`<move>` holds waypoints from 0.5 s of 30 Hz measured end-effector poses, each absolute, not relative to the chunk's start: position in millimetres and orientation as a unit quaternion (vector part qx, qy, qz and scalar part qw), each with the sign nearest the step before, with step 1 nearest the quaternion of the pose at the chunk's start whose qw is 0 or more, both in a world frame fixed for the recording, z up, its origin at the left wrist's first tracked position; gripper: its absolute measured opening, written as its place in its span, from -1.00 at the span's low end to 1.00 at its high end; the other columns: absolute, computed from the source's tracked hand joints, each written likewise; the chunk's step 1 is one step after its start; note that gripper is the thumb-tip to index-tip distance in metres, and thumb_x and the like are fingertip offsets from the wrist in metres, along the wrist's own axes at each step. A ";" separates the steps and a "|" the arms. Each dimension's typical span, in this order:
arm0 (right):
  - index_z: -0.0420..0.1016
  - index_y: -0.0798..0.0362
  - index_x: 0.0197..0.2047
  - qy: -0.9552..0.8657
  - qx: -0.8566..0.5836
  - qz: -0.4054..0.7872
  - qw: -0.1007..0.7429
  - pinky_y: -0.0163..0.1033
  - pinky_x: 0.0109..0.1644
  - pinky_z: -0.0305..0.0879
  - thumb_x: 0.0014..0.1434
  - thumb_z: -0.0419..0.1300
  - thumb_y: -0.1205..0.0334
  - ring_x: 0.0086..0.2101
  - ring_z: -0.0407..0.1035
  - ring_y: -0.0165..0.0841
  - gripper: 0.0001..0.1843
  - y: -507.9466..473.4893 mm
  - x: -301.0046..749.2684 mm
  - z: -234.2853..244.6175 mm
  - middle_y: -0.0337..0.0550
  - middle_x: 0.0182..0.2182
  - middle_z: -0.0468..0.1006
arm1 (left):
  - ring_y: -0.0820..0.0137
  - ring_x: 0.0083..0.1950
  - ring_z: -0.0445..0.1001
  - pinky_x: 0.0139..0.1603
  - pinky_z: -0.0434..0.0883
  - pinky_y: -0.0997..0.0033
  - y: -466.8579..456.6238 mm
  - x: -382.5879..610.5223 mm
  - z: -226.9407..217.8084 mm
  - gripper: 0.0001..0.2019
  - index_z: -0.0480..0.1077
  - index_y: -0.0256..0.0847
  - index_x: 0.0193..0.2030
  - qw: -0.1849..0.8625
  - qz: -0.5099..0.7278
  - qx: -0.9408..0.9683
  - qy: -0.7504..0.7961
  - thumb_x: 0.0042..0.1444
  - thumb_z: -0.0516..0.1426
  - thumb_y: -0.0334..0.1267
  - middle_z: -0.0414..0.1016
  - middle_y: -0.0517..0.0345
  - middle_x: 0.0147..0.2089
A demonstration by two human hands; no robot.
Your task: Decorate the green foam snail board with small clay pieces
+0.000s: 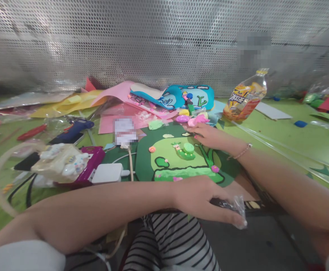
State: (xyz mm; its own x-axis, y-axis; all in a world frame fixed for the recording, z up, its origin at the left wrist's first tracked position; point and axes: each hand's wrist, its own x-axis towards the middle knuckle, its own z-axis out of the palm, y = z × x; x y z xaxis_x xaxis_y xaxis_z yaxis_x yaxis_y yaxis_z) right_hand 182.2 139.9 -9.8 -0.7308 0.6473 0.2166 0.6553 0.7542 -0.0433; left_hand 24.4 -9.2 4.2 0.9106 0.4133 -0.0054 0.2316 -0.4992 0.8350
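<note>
My left hand (199,195) reaches across the near edge of the table, closed on a small clear plastic bag (240,212) with something black in it. My right hand (209,135) rests with its fingers stretched out at the top of a dark green foam sheet (144,162), close to a cream cloud shape (186,134). On the sheet's light green panel sits a green clay snail (185,151), among black outlines, a clay plant and small flowers. Pink clay (198,120), purple clay (182,118) and pale green clay (155,124) lie just beyond.
Behind are blue foam pictures (206,94) and pink sheets (116,94). A plastic bottle (246,98) leans at right. To the left lie a blue glue gun (79,126), a decorated case (65,162) and a white charger (107,173) with cables. A perforated metal panel (153,41) closes the back.
</note>
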 end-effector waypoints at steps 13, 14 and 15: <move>0.58 0.18 -0.19 -0.921 -0.373 -0.002 0.115 -0.04 0.03 0.28 0.16 0.01 0.38 -0.13 0.38 -0.18 -0.69 138.7 180.9 -4.9 0.10 -0.11 0.49 | 0.60 -0.50 0.27 -0.46 0.17 0.62 -9.9 24.1 2.9 -0.67 0.48 -0.23 -0.28 0.462 0.129 0.861 0.170 0.13 0.08 0.00 0.31 0.28 -0.55; 0.59 0.19 -0.21 -0.921 -0.372 0.000 0.114 -0.05 0.03 0.28 0.16 0.01 0.38 -0.13 0.39 -0.18 -0.69 138.6 180.6 -4.9 0.10 -0.12 0.50 | 0.59 -0.50 0.27 -0.46 0.17 0.61 -9.9 24.2 3.4 -0.67 0.48 -0.24 -0.28 0.461 0.123 0.861 0.174 0.13 0.08 0.00 0.32 0.28 -0.55; 0.59 0.20 -0.21 -0.922 -0.371 0.003 0.113 -0.05 0.02 0.28 0.15 0.02 0.39 -0.14 0.39 -0.17 -0.69 138.6 180.4 -5.0 0.10 -0.13 0.50 | 0.59 -0.51 0.27 -0.46 0.18 0.61 -9.8 24.3 3.7 -0.67 0.48 -0.25 -0.29 0.460 0.119 0.862 0.177 0.13 0.08 -0.01 0.32 0.27 -0.54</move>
State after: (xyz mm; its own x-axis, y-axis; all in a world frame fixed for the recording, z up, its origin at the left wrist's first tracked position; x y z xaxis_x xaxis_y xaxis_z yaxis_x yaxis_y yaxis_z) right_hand 180.4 138.6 -5.0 -0.6986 0.6850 0.2066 0.6837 0.7243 -0.0893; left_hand 24.3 -9.8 3.7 0.9087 0.4154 0.0422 0.1959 -0.5135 0.8354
